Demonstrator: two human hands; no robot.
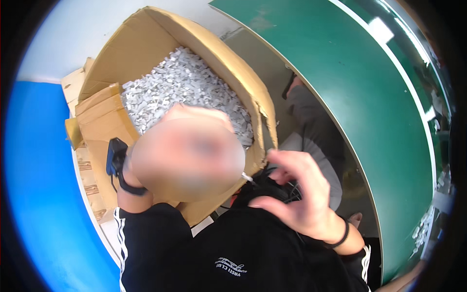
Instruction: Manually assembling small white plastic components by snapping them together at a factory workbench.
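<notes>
My left hand (185,146) is in front of a large cardboard box (245,80) that holds a heap of small grey-white pieces (177,80). A blurred patch covers most of that hand, so its grip is hidden. At the patch's right edge shows the end of a small white piece (247,177); whether my fingers hold it I cannot tell. My right hand (309,197) is raised to the right of it, over my lap. Its thumb and curved fingers are apart, and I see nothing between them.
A green table (335,73) with a white line curves along the right; more small pale pieces (422,231) lie near its far right edge. A blue surface (46,185) is at the left. Wooden pallet slats (89,182) show under the box. Another person's leg (316,121) is beside the table.
</notes>
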